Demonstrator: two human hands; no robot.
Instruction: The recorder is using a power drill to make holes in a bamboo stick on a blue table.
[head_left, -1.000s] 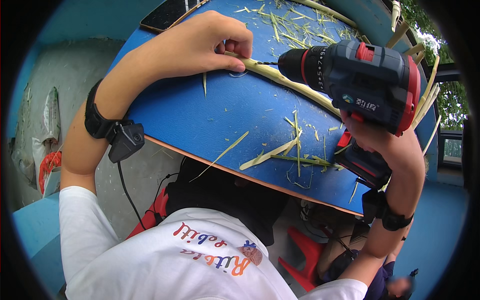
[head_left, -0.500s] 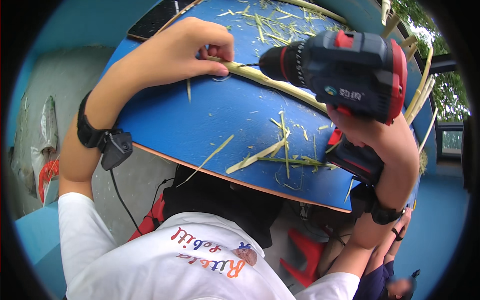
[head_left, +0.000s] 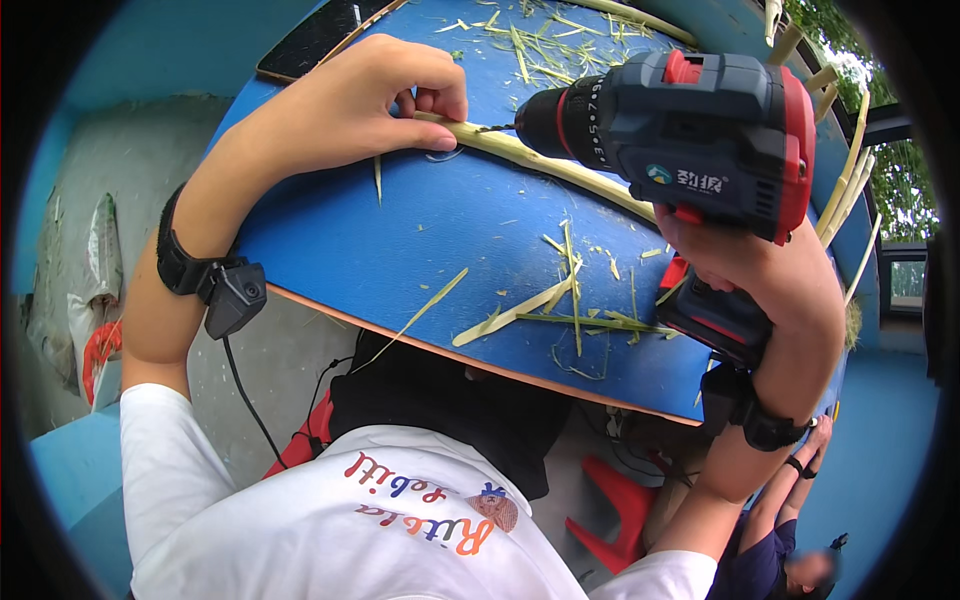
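Note:
A pale green-yellow stalk [head_left: 570, 174] lies slantwise over the blue table. My left hand [head_left: 405, 95] pinches its left end between thumb and fingers. In my right hand [head_left: 735, 255] is a dark grey and red cordless drill [head_left: 690, 130], wrapped at the handle and pointing left. The drill bit [head_left: 495, 128] meets the stalk's upper side just right of my left fingertips; how deep it sits I cannot tell. Most of my right fingers are hidden behind the drill and wrist.
Peeled strips [head_left: 560, 300] and shavings litter the blue table [head_left: 350, 240]. A black panel [head_left: 322, 40] lies at the far left corner. More stalks [head_left: 850, 185] lean at the right. A co-worker [head_left: 775, 530] is at lower right, near a red stool [head_left: 612, 510].
The drill and my right hand have shifted very slightly, with the bit staying at the same spot on the stalk. My left hand keeps its grip.

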